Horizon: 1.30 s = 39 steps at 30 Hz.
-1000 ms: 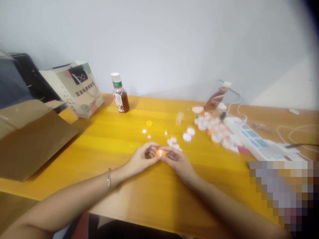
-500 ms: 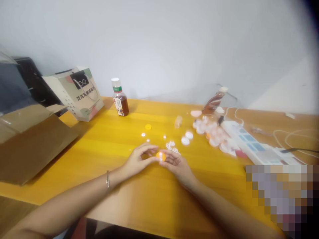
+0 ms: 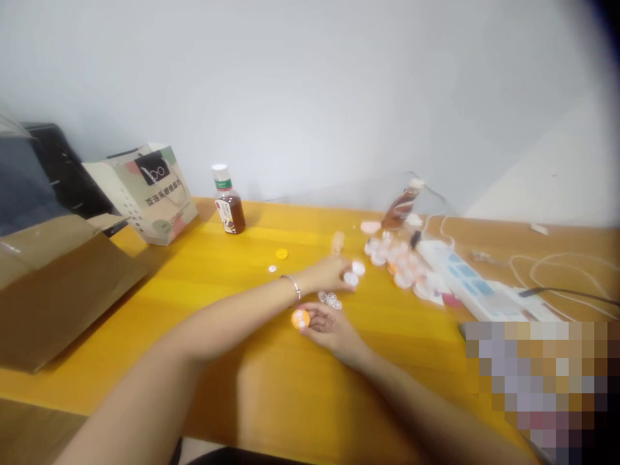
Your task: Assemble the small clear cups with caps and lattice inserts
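My right hand (image 3: pixel 332 328) pinches a small orange disc (image 3: pixel 294 321) with white round parts on its face, held just above the table. My left hand (image 3: pixel 332 274) reaches across in front of me to the right. Its fingertips are at the nearer of two white discs (image 3: pixel 351 279), the other white disc (image 3: pixel 359 268) lying just behind. Blur and the turned hand hide whether those fingers grip it. Between my hands lies a small cluster of white spoked wheel-like pieces (image 3: pixel 330 299).
A yellow disc (image 3: pixel 281 254) and a small white piece (image 3: pixel 272 268) lie further left. Beyond stand a sauce-coloured bottle (image 3: pixel 230 210) and a paper bag (image 3: pixel 157 197); a cardboard box (image 3: pixel 72 284) is at left. Packed round pieces (image 3: pixel 402 261), a tilted bottle (image 3: pixel 401 206) and cables (image 3: pixel 547 258) occupy the right.
My left hand has left the orange disc and moved right and away from me to the white discs. My right hand keeps the orange disc, now face up towards me.
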Each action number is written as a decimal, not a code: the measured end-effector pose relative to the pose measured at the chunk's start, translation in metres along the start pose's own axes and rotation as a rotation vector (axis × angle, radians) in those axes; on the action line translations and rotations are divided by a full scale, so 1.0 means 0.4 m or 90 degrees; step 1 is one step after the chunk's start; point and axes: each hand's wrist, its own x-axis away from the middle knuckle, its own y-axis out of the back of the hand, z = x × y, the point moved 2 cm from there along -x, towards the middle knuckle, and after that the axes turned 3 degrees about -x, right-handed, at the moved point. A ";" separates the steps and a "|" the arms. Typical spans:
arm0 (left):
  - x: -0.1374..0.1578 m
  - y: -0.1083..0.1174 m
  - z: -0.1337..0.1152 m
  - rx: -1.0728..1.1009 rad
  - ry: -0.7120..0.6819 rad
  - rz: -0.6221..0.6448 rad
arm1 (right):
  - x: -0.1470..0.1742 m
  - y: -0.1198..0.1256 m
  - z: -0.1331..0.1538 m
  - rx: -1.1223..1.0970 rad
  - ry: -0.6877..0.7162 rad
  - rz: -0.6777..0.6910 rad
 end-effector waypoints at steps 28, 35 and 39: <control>0.363 0.070 0.014 0.579 0.177 -0.095 | -0.001 0.010 0.003 0.061 0.152 -0.175; 0.366 0.060 0.011 0.497 0.172 -0.108 | 0.000 0.007 0.004 0.086 0.160 -0.162; 0.365 0.051 -0.014 0.366 0.178 -0.164 | 0.002 0.003 0.005 0.103 0.162 -0.152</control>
